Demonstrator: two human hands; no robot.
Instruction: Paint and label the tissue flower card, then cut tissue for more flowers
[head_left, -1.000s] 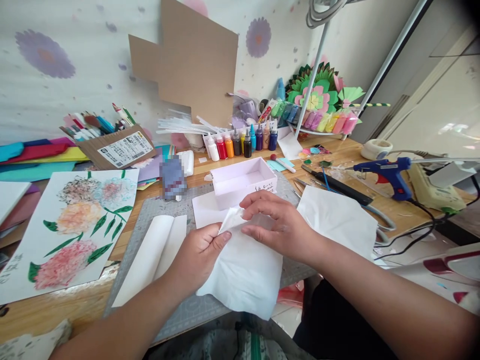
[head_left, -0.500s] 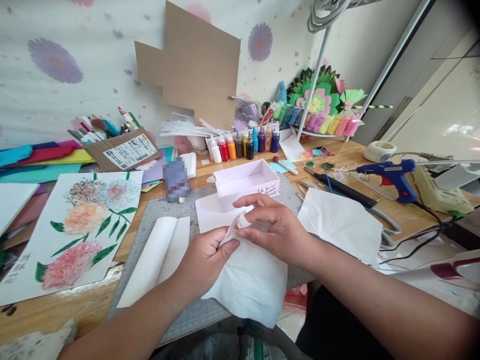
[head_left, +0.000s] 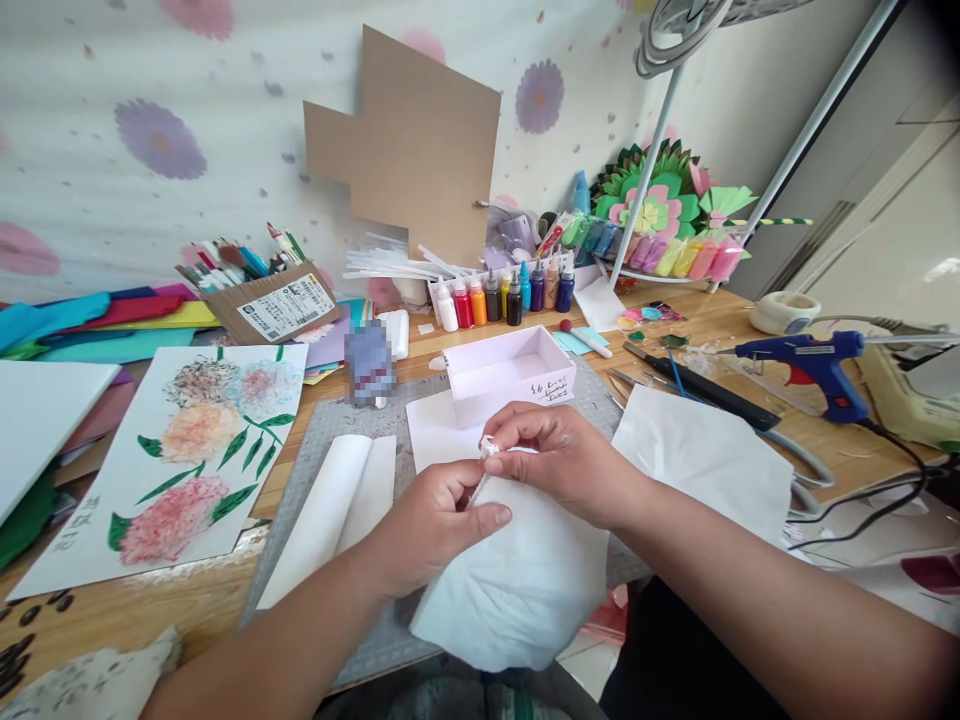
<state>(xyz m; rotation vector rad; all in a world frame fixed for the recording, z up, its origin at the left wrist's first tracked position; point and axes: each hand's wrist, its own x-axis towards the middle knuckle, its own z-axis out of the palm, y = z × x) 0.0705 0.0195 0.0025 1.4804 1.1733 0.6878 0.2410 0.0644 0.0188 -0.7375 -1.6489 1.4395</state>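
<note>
A sheet of thin white paper [head_left: 517, 590] hangs from my two hands over the front of the grey cutting mat [head_left: 375, 640]. My left hand [head_left: 442, 520] is closed on its gathered upper part, thumb lying across the top. At the twisted tip, my right hand [head_left: 555, 460] pinches the paper between thumb and fingers. Just beyond my hands stands an open white box [head_left: 510, 375] with handwriting on its side. A rolled white sheet [head_left: 322, 520] lies left of my hands, and another thin white sheet [head_left: 701, 460] lies to the right.
A painting of flowers [head_left: 172, 460] lies at the left. Paint bottles [head_left: 491, 298] stand in a row behind the box, before a brown cardboard piece [head_left: 420, 140]. A blue glue gun [head_left: 806, 365] sits at the right with its cord trailing. Dark seeds [head_left: 30, 615] lie front left.
The fingers of my right hand have closed in, and the paper tip is now bunched smaller between them. The whole view has shifted, so things appear slightly further right.
</note>
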